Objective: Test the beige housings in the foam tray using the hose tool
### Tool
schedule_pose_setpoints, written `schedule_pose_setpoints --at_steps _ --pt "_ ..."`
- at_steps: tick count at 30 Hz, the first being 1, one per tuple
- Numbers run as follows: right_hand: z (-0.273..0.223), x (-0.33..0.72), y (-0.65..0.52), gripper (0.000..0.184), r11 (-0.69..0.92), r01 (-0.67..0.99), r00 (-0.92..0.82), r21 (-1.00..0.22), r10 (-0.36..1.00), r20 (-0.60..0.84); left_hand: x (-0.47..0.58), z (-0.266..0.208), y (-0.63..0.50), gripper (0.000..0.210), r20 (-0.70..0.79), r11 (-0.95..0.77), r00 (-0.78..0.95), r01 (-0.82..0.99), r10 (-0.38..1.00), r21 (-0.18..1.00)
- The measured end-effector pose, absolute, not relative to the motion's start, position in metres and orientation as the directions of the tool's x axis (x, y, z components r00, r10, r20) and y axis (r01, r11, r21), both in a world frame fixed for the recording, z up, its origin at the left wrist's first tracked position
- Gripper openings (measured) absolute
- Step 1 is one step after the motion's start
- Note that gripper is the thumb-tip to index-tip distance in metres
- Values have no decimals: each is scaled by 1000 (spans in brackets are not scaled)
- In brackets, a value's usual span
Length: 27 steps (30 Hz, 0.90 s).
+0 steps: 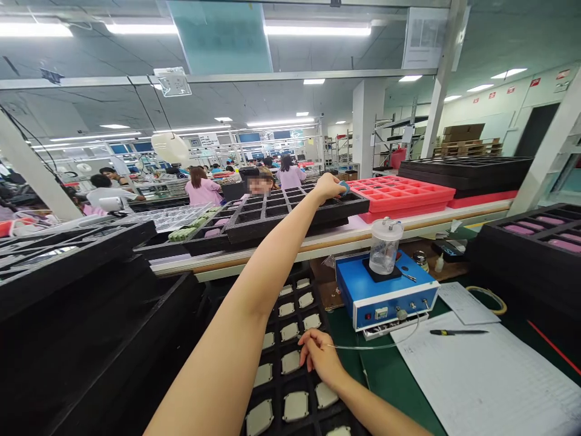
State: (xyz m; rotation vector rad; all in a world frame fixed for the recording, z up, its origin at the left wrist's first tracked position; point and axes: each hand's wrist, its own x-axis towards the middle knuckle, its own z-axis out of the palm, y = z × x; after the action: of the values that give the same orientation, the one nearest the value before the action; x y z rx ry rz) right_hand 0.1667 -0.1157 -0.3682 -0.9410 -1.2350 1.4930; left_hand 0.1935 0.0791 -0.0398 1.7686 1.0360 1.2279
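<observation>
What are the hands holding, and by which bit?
The left hand seems to hold a small blue piece by one edge. A clear tube reaches the right hand; its grip can't be told.

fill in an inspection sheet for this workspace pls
Surface: green bench top, partly covered by papers
Job's things: pale pieces in a compartmented black tray; small blue piece
Clutter: black pen lying on the papers
Grips: left grip holds the small blue piece; right grip is over the black tray, its hold unclear
Cables: thin clear tube runs between blue box and right grip
Surroundings: red trays on a shelf, co-workers beyond
</observation>
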Motion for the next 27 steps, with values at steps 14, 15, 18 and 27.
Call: schedule_pose_setpoints --at_steps 14,15,18,27 --pt "-365 167 -117 22 -15 -148 -272 -989 962 26 209 -33 91 30 173 -474 472 651 865 593" --pt "-365 167 -117 22 -12 -146 -272 -989 962 28 210 -34 91 30 165 -483 484 664 859 571" --pt "-365 167 -117 21 -4 -140 -274 -990 961 35 211 -36 92 30 169 -516 508 689 845 508" --pt "-369 168 -116 27 28 -98 -271 -995 961 54 201 -35 73 10 448 -631 462 674 765 382"
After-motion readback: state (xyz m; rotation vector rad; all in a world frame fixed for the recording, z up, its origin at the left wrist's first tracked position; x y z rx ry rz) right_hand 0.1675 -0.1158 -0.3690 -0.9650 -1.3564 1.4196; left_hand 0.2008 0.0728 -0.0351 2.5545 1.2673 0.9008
